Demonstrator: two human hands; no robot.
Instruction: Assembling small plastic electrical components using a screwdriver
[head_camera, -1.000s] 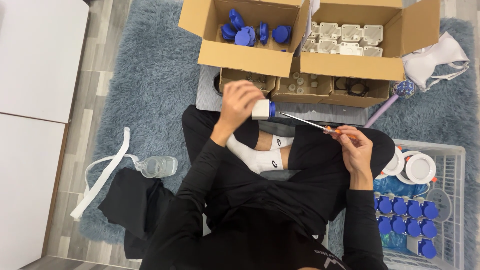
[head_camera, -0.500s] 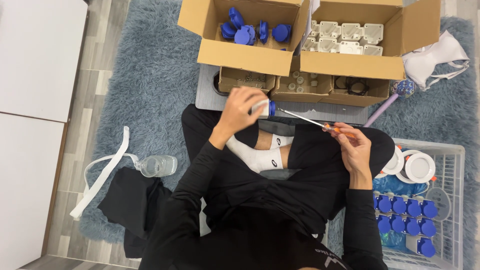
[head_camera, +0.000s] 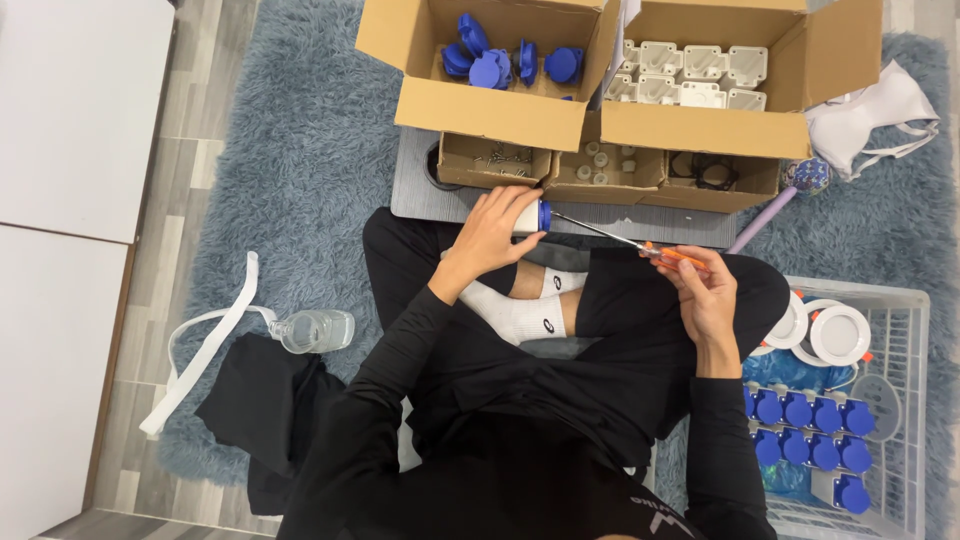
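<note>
Over your crossed legs, your left hand (head_camera: 492, 235) has its fingers closed around a small white socket part with a blue end (head_camera: 533, 216), held just in front of the grey tray (head_camera: 420, 190) that lies on the blue shaggy rug (head_camera: 290, 150). Your right hand (head_camera: 705, 295) grips the orange handle of a screwdriver (head_camera: 640, 245), fingers wrapped tight, and the thin shaft runs up and to the left until its tip meets the blue end of the part. The two hands are well apart, joined only by the tool.

Beyond the grey tray stand two large open cardboard boxes: the left box (head_camera: 480, 105) holds loose blue caps (head_camera: 510, 62), the right box (head_camera: 700, 125) holds white housings (head_camera: 690, 72). Below them, on the tray, sit smaller cardboard trays (head_camera: 600, 180) with screws and small fittings; what exactly lies in each is too small to tell.

To your right a white wire basket (head_camera: 905, 330) holds finished blue-capped pieces (head_camera: 800, 410) in rows, with round white fittings (head_camera: 838, 333) near its far end. To your left on the rug lie a clear plastic bottle (head_camera: 312, 330), a white strap (head_camera: 200, 340) and a black cloth (head_camera: 255, 400). A white cloth (head_camera: 870, 110) rests at the far right beside the box.
</note>
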